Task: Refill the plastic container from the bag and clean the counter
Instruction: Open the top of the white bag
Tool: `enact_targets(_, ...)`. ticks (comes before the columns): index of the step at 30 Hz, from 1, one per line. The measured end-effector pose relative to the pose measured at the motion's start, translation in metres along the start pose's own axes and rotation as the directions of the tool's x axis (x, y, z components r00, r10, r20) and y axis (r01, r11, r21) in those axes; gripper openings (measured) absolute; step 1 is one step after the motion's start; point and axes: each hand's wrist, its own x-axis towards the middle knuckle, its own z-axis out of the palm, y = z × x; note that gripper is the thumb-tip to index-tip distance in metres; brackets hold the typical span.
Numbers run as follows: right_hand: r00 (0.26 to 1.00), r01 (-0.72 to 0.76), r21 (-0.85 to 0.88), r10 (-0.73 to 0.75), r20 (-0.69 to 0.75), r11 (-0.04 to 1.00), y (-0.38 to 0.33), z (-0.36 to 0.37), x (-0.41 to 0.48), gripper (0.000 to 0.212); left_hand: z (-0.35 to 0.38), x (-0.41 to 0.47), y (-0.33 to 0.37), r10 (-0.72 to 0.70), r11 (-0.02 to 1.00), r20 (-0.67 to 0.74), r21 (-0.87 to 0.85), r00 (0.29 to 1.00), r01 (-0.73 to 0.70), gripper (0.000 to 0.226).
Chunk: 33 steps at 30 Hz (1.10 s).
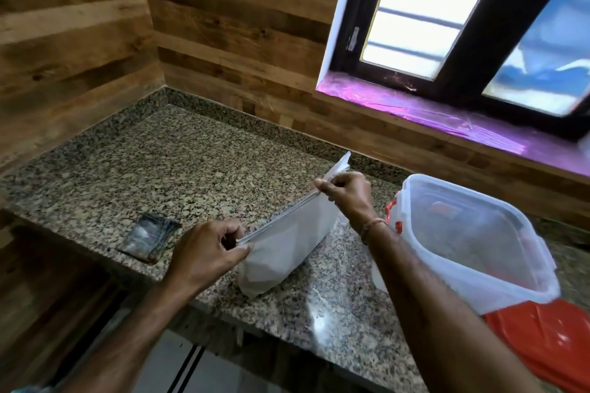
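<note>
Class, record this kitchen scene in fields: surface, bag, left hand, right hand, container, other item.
surface: speckled granite counter
bag: white bag, standing on the counter
left hand: pinches the bag's top edge, near end
right hand: pinches the top edge, far end
container: clear plastic container, lid off, right of the bag
other item: dark flat packet, left of the bag

Left forearm [134,325] and right forearm [424,306] bare, unsleeved. Thin orange-brown thread band [372,226] circles wrist behind right hand [346,198].
</note>
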Motion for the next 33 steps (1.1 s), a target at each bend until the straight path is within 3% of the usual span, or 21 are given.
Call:
enact_targets(3,0.999,-0.005,0.034,0.003,0.049,0.999,-0.001,0.0,0.01,0.04,0.004,0.033,0.031,0.072,0.965,0.047,0.249,0.996,-0.081,0.032)
enact_targets(6,0.995,0.011,0.056,-0.016,0.096,0.998,0.0,0.007,0.018,0.042,0.022,0.078,0.071,0.052,0.878,0.114,0.468,0.992,-0.1,0.056)
enact_targets(9,0.997,0.016,0.029,-0.018,0.075,0.999,0.01,-0.001,0.038,0.045,0.035,0.095,0.088,0.051,0.804,0.167,0.578,0.985,-0.139,0.042)
enact_targets(12,1.0,-0.009,0.041,0.009,0.01,0.999,0.02,-0.019,0.068,0.043,0.036,0.087,0.081,0.074,0.808,0.145,0.571,0.987,-0.145,0.031)
enact_targets(18,0.977,-0.19,0.098,0.198,-0.083,0.977,0.043,-0.048,0.131,0.043,0.04,0.073,0.068,0.106,0.806,0.078,0.577,0.991,-0.132,0.025)
enact_targets(21,0.972,-0.237,0.149,0.234,0.037,0.96,0.051,-0.049,0.146,0.04,0.035,0.063,0.069,0.048,0.821,0.075,0.565,0.996,-0.082,0.022)
enact_targets(25,0.939,-0.296,0.324,0.211,0.273,0.899,0.049,-0.048,0.139,0.028,0.022,0.048,0.062,-0.084,0.859,0.02,0.508,0.996,0.063,0.043)
enact_targets(29,0.848,-0.404,0.282,0.24,0.472,0.871,0.046,-0.045,0.127,0.034,0.016,0.032,0.055,-0.115,0.902,0.002,0.419,0.993,0.104,0.044)
enact_targets(33,0.854,-0.433,0.39,0.231,0.467,0.813,0.046,-0.043,0.127,0.03,0.02,0.016,0.041,-0.126,0.959,-0.038,0.252,0.991,0.131,0.045)
